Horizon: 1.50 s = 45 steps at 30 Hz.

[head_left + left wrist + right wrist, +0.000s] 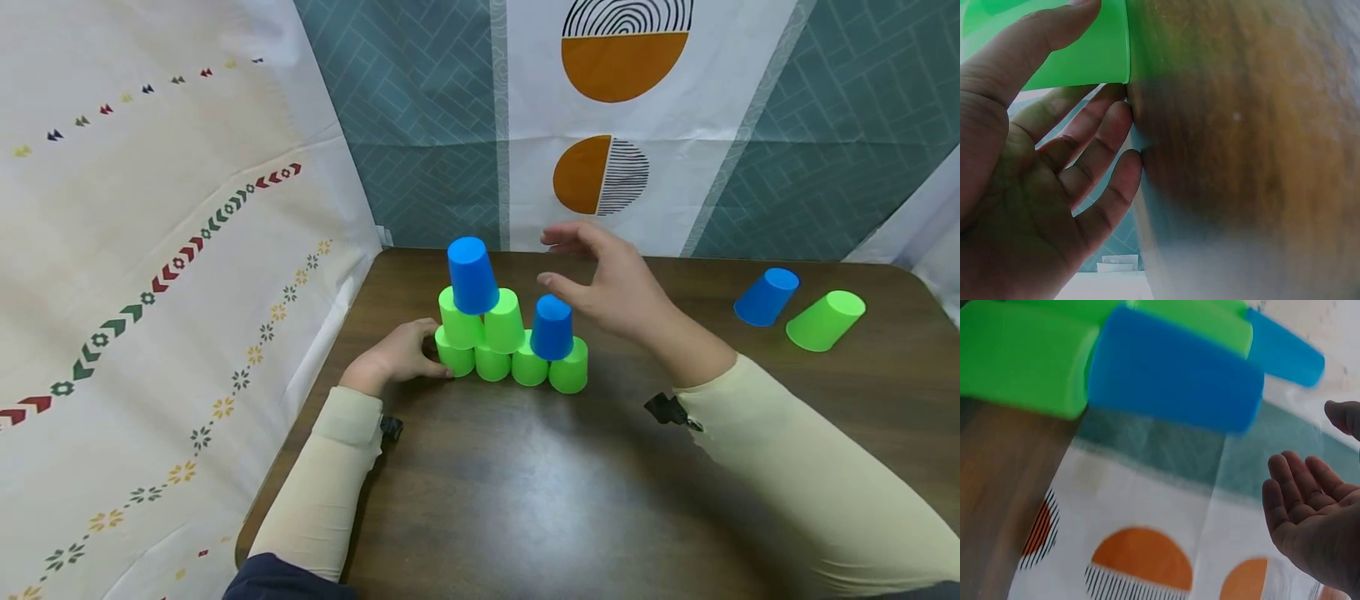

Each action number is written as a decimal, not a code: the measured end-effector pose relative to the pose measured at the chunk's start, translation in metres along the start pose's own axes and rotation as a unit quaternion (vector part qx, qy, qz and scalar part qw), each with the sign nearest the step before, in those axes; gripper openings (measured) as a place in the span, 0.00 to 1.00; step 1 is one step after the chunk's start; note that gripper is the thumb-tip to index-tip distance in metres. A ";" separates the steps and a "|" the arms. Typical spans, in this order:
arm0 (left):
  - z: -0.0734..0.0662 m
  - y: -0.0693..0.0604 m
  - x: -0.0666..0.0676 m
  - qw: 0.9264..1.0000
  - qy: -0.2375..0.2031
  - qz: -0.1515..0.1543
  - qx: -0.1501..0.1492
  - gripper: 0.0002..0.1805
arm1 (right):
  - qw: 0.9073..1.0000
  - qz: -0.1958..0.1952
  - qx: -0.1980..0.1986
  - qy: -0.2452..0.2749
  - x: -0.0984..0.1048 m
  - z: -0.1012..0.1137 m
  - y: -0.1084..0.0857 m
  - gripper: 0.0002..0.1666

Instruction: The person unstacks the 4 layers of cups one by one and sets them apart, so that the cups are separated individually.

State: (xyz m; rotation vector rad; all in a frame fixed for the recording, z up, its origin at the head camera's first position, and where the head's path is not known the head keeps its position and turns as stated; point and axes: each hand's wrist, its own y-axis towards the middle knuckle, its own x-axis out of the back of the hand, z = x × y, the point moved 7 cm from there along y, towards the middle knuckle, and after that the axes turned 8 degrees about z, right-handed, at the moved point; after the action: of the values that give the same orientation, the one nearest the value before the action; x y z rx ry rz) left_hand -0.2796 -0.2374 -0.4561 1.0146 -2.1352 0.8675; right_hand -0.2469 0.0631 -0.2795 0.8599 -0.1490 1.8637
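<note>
Green and blue plastic cups stand upside down in a stepped stack. Its bottom row is green; above sit two green cups (504, 322) and a blue cup (552, 328) at the right. Another blue cup (472, 277) tops the left side. My left hand (400, 354) is beside the leftmost bottom green cup (454, 353), thumb across its near side. In the left wrist view its relaxed fingers (1100, 147) reach the tabletop. My right hand (611, 283) hovers right of the stack, fingers apart from the thumb and nothing in it; the right wrist view shows its palm.
Farther right on the brown table (517, 500) stand a separate blue cup (767, 297) and green cup (826, 321). A patterned cloth (427, 125) hangs behind the table's back edge. White cloth (187, 292) borders the left side.
</note>
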 end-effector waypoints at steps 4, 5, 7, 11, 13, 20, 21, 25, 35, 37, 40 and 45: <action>-0.001 0.002 0.001 1.000 0.011 -0.002 0.000 0.34 | 1.000 0.016 0.010 -0.006 -0.020 0.013 0.009 0.35; -0.001 0.003 0.002 1.000 0.012 -0.002 0.001 0.34 | 1.000 0.018 0.011 -0.006 -0.024 0.016 0.012 0.36; -0.001 0.003 0.002 1.000 0.017 -0.001 0.003 0.35 | 1.000 0.025 0.009 -0.015 -0.031 0.021 0.018 0.38; -0.001 0.004 0.001 1.000 0.013 0.002 0.006 0.35 | 0.999 0.044 -0.001 -0.029 -0.042 0.027 0.029 0.42; -0.001 0.004 0.000 1.000 0.010 0.004 0.007 0.35 | 0.998 0.050 -0.002 -0.039 -0.046 0.030 0.034 0.44; -0.003 0.006 0.000 1.000 0.009 0.010 0.008 0.34 | 0.995 0.061 -0.027 -0.069 -0.058 0.034 0.047 0.47; -0.003 0.006 0.000 1.000 0.009 0.011 0.009 0.34 | 0.995 0.062 -0.031 -0.070 -0.059 0.034 0.048 0.46; -0.004 0.006 0.000 1.000 0.012 0.012 0.005 0.34 | 0.995 0.062 -0.043 -0.070 -0.062 0.034 0.051 0.44; -0.003 0.005 0.001 1.000 0.019 0.005 -0.003 0.33 | 0.997 0.042 -0.052 -0.036 -0.052 0.035 0.046 0.40; -0.003 0.005 0.000 1.000 0.019 0.004 -0.007 0.33 | 0.998 0.033 -0.058 -0.024 -0.043 0.035 0.041 0.40; -0.004 0.003 0.000 1.000 0.020 0.002 -0.010 0.32 | 0.998 0.010 -0.056 -0.003 -0.027 0.034 0.034 0.40; -0.005 0.000 0.000 1.000 0.016 -0.004 -0.013 0.33 | 0.999 -0.041 -0.030 0.015 0.006 0.026 0.018 0.36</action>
State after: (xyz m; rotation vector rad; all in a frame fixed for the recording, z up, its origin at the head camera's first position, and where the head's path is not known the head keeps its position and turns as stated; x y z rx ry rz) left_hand -0.2782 -0.2331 -0.4530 0.9898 -2.1093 0.8443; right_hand -0.2509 0.0474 -0.2515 0.7854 -0.1489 1.7851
